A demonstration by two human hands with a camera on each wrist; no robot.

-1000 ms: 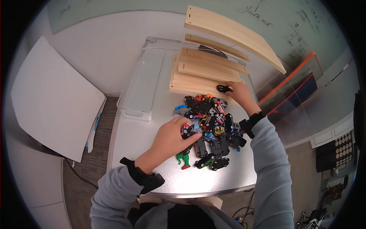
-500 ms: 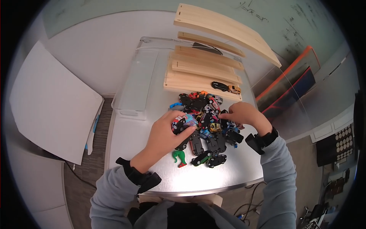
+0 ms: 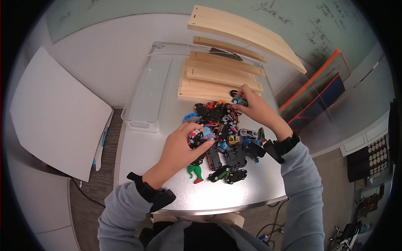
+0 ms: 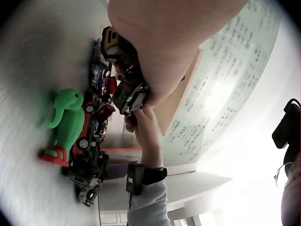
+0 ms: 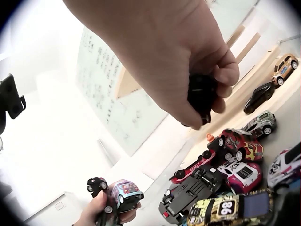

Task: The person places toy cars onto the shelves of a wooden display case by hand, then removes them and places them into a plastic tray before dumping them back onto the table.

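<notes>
My left hand (image 3: 169, 148) is held over the left side of the toy car pile (image 3: 235, 155). It grips several toy cars together, among them a blue-and-pink toy van (image 5: 127, 194). At the far side of the pile my right hand (image 3: 258, 109) pinches a dark toy car (image 3: 240, 101) between thumb and fingers. That car is close to the front of the lowest wooden board. A black toy car (image 5: 259, 97) and a tan toy car (image 5: 284, 69) stand in line on this board. Near the pile's left front corner is a green toy figure with red feet (image 4: 69, 117).
The stepped wooden boards (image 3: 197, 88) rise at the back of the metal table (image 3: 146, 184). A clear plastic bin (image 3: 142, 125) stands along the left side. At the pile's right lies a silver toy car (image 3: 249, 133). Orange-edged panels (image 3: 331, 75) lean behind the right side.
My right hand let go of the black car on the lowest board, went to the pile's right side, then came back toward the board with another car. My left hand keeps its cars.
</notes>
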